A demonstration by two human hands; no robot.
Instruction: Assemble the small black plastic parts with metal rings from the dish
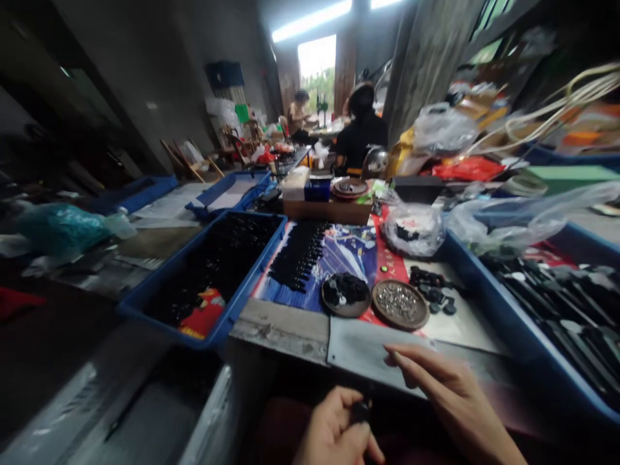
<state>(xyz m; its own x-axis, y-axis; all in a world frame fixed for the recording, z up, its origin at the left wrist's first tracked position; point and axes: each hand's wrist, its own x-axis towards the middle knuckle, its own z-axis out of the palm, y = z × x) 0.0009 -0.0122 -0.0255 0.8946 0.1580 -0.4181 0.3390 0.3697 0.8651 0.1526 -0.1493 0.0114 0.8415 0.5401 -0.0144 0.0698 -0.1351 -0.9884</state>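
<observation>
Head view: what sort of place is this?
Probably a small assembly workshop: a long blue plastic tray of black parts, a round brown dish of tiny silvery pieces, seated people behind. The left hand pinches a small black part.

Small black part [361,411], pinched in left hand [334,429] fingertips.
</observation>
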